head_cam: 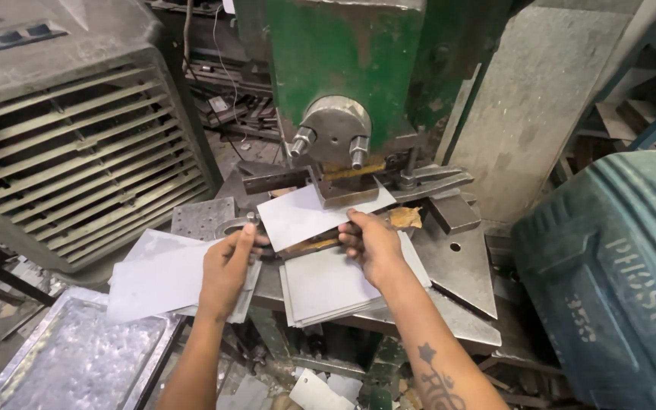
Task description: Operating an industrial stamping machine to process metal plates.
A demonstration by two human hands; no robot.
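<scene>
Metal sheet blanks [162, 277] lie stacked at the left of the press surface [461, 273], under the left hand [228, 267]. Whether that grip pinches a blank or only rests on the stack cannot be told. Centre: one blank, the work sheet [307, 216], lies with its far edge under the press die [343, 184]. Seat it square against the die and keep fingers clear. Right hand [373, 243], grip closed on the work sheet's near edge, steadies it above a second stack [328, 285].

Bare forearms, star tattoo [427, 354] on right
</scene>
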